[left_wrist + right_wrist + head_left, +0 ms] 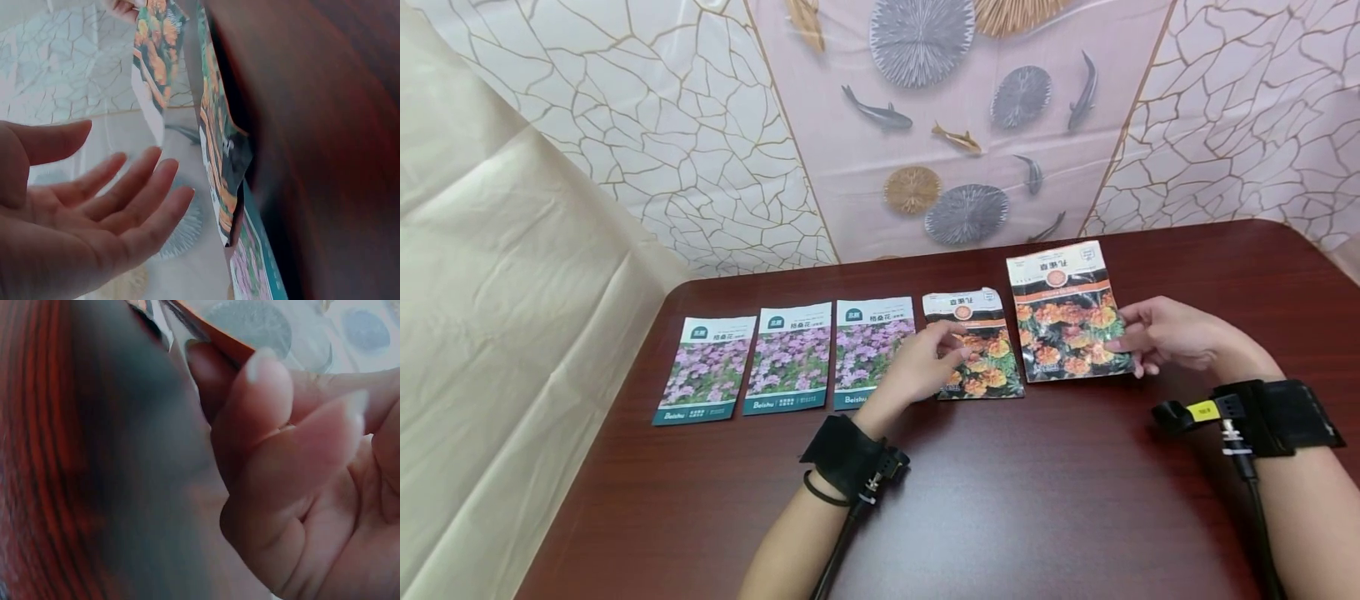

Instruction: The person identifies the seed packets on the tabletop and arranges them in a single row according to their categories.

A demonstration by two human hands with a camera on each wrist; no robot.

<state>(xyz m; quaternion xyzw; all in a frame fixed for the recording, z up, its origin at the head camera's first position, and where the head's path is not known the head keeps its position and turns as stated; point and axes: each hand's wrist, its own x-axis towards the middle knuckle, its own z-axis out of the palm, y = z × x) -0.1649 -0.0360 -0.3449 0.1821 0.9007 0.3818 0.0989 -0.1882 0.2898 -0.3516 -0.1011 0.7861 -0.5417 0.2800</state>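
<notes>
My right hand (1172,335) pinches the lower right part of a seed packet (1067,321) with orange marigolds on it. In the left wrist view that held packet (153,69) is raised off the tabletop; the right wrist view shows only its edge (219,339) by the fingers. A second orange marigold packet (979,358) lies on the table to its left. Over this packet's left side hovers my left hand (925,362), its fingers loosely bent, with nothing in the palm in the left wrist view. The wrist and hand partly cover a purple-flower seed packet (868,342).
Two more purple-flower packets, a middle one (788,358) and a far left one (706,371), lie in the same row. The dark red-brown table (1000,500) meets a patterned cloth (955,167) at the back. A cream cloth (497,292) hangs along the left.
</notes>
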